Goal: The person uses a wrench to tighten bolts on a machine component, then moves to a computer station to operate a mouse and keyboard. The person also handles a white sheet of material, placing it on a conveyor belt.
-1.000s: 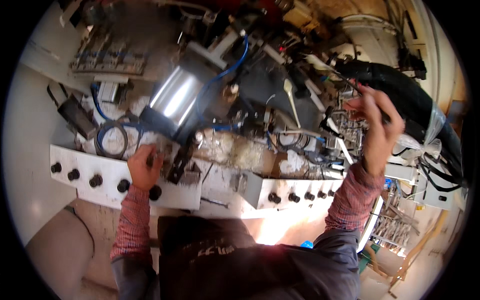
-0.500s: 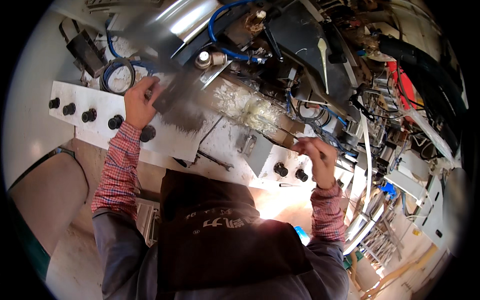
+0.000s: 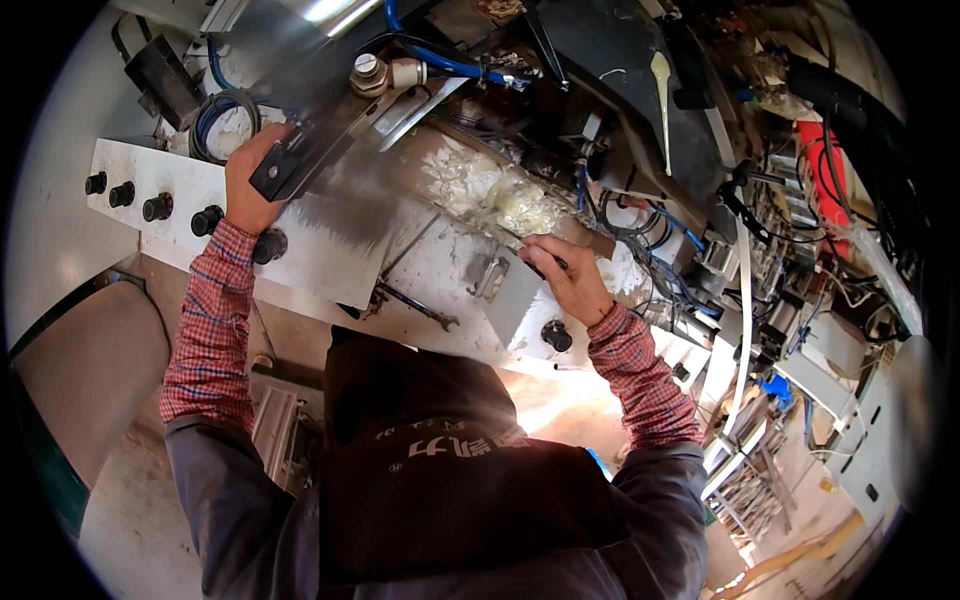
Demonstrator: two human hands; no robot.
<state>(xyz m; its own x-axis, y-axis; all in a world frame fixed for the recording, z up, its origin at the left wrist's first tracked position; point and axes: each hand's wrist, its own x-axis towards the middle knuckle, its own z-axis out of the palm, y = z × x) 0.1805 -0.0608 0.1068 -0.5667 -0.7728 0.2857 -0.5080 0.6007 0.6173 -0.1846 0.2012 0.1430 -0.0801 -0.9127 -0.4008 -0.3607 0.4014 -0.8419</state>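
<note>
My left hand (image 3: 248, 178) is closed around the near end of a dark metal arm (image 3: 318, 150) on the machine, thumb and fingers partly hidden behind it. My right hand (image 3: 568, 278) grips a thin dark rod-like tool (image 3: 530, 249), most of it covered by the fingers. The tool's far end points into a heap of whitish-yellow flaky, glue-like residue (image 3: 490, 192) on the machine bed; the exact tip is hard to make out. Just beyond the left hand, a metal fitting with a round bright cap (image 3: 368, 70) sits on the arm.
Black knobs (image 3: 157, 207) line the white front panel. An open-end wrench (image 3: 425, 308) lies near the panel's edge. Coiled hoses (image 3: 222, 125) sit beside my left hand. Cables and machine parts crowd the right, with a pale pointed strip (image 3: 661, 110) on a dark plate.
The dark arm has swung into clearer view, with my left hand now around its end. My right hand has moved left, closer to the residue, with the tool.
</note>
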